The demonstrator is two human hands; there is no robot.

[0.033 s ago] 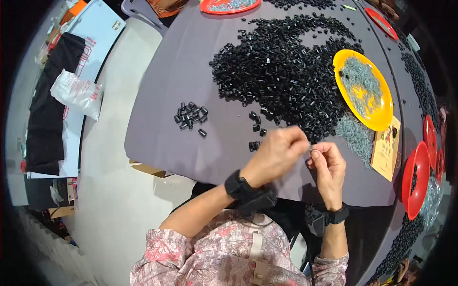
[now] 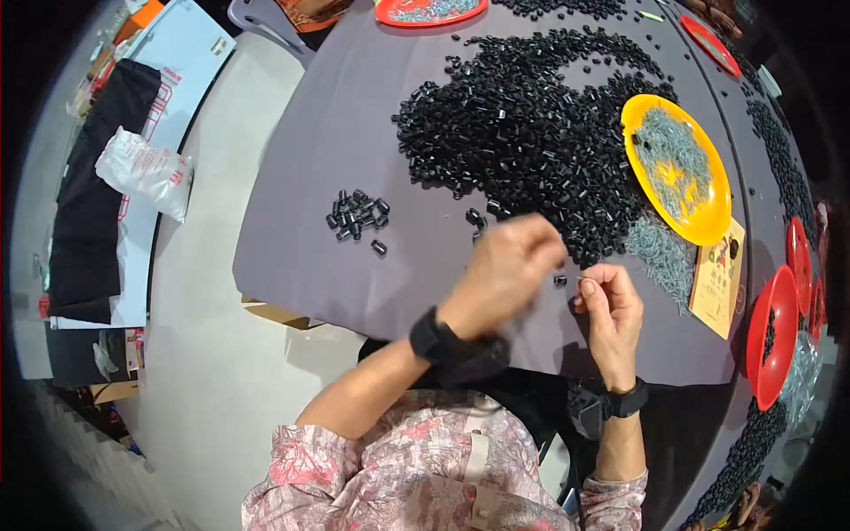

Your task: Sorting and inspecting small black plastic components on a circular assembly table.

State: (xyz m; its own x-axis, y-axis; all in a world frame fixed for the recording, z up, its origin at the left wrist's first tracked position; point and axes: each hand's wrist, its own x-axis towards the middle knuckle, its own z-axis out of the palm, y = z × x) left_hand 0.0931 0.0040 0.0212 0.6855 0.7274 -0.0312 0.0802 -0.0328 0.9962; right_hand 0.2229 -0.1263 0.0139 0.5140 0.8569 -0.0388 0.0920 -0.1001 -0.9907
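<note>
One tiny item (image 2: 581, 280), unidentifiable, sits pinched in your right hand (image 2: 613, 311); your left hand (image 2: 503, 270) is blurred, grip unclear. Black cylindrical pieces (image 2: 522, 133) lie heaped beyond on the bench (image 2: 305, 199). Hold the right pinch steady; slow the left near it.

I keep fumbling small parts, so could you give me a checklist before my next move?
1. Right hand grip closed, thumb to finger: ok.
2. What it pinches: cannot tell, too small.
3. Left hand grip: cannot tell, motion-blurred.
4. Large black pile near the hands: ok, just beyond them.
5. Yellow plate stocked: ok, thin grey pieces on it.
6. Small black cluster all together: not ok, one piece lies apart.
</note>
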